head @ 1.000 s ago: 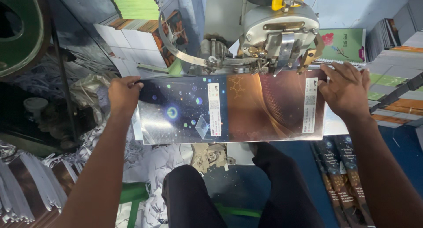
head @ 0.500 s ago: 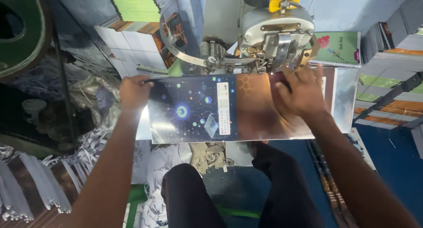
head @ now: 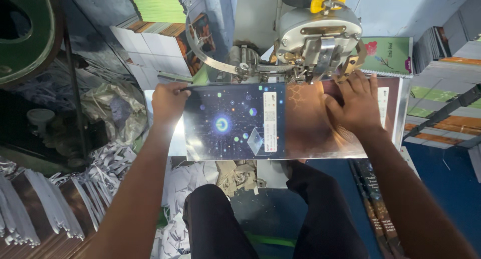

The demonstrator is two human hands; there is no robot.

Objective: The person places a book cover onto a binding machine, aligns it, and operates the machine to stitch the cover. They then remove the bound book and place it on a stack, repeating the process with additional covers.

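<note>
A glossy book cover [head: 240, 121], dark blue with a glowing star pattern on its left half and brown on its right half, lies flat on a metal machine table [head: 403, 113]. My left hand [head: 168, 101] grips the cover's left edge. My right hand [head: 353, 106] presses flat on the brown half, fingers spread, close under the grey stitching machine head [head: 315, 33]. The machine's curved metal arm [head: 215, 58] reaches over the cover's top edge.
Stacks of books and covers [head: 155, 23] stand behind the machine at left, and a green notebook [head: 391, 56] lies at right. Paper trimmings [head: 100, 164] pile at lower left. More books [head: 376, 204] stand by my right knee.
The cover has shifted left under the machine head. My right hand slid left from the cover's right end onto its brown half, and my left hand stayed on the left edge.
</note>
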